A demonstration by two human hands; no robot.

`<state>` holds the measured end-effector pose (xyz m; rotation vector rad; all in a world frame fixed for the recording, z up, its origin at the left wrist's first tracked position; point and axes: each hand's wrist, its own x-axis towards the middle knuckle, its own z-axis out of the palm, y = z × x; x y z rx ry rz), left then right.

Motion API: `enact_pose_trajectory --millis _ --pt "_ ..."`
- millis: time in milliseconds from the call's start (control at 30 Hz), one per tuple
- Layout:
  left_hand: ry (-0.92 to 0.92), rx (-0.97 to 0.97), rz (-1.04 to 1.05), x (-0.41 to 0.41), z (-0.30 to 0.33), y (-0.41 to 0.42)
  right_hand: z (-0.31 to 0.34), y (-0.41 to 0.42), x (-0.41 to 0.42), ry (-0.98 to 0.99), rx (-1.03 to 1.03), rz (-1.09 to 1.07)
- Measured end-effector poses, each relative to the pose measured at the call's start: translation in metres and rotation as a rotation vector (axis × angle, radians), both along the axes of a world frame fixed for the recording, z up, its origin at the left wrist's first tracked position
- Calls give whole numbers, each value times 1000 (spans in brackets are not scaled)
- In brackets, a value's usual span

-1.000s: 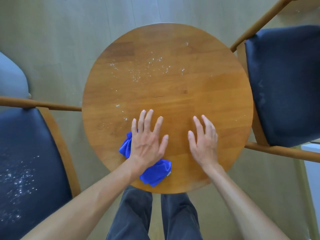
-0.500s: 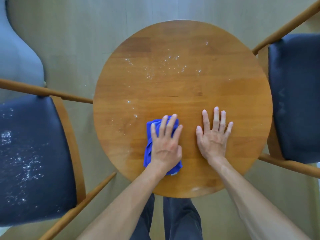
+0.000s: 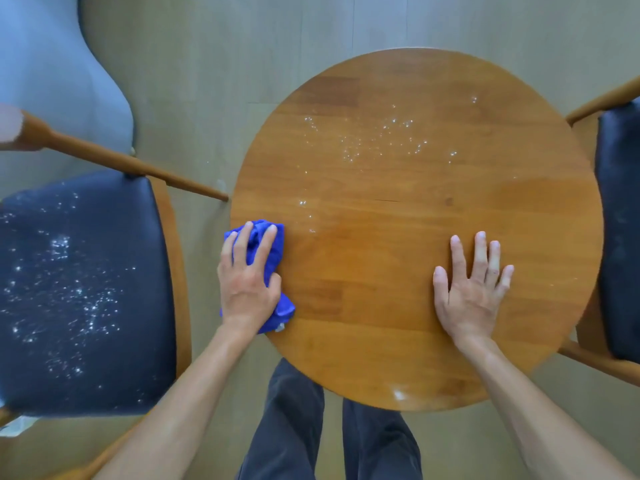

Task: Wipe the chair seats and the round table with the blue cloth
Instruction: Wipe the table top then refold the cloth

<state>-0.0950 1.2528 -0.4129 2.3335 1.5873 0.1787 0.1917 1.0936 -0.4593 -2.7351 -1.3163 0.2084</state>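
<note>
Blue cloth: a bunched blue microfibre cloth [image 3: 273, 237] lay at the left edge of the table, partly overhanging the rim
Left hand: the left hand [image 3: 247, 282] pressed down on the cloth, fingers spread and mostly straight, thumb against its right side; whether it gripped the fabric could not be told
Right hand: the right hand [image 3: 471, 292] lay flat on bare wood near the right front edge, fingers splayed, holding nothing
Round table: a round brown wooden table [image 3: 415, 209]; white specks [image 3: 367, 140] scattered over its far half
Left chair: a wooden-framed chair with a dark navy padded seat [image 3: 86, 289], just beside the table's left edge; seat dotted with white specks
Right chair: a matching dark seat [image 3: 620, 220] at the table's right edge
</note>
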Motion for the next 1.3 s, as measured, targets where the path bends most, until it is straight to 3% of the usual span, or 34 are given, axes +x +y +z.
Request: enact_pose_trajectory --millis 100,167,333,433,500,667,833,900,1033,1100,1167,1300 --pt "-13 2 178 6 -1 8 0 1 -2 -8 -13 4" --pt "-42 -1 135 29 0 -10 0 2 -2 -9 -7 -4" --pt "-110 -75 -389 111 5 -94 -2 0 0 -7 23 -13" --pt "-87 -80 -559 113 3 -75 -5 0 0 -8 39 -14" --pt "-87 -39 -480 97 4 -34 -5 0 1 1 32 -14" --pt "-63 -39 -59 33 1 68 -1 1 -2 13 30 -18" --pt "-41 7 131 51 -4 62 1 3 -5 3 10 -21" --pt "-84 16 -14 88 -4 37 1 4 -5 -5 5 -18" --pt "-101 -2 -639 154 -3 -26 -2 0 -1 -55 35 -3" --pt "-67 -5 -813 152 -5 -16 -4 -1 -1 -73 46 -1" --pt "-86 26 -674 130 -5 31 -4 1 -1 -61 51 -9" --pt "-40 13 -118 61 -4 139 -4 2 -2 -47 41 -12"
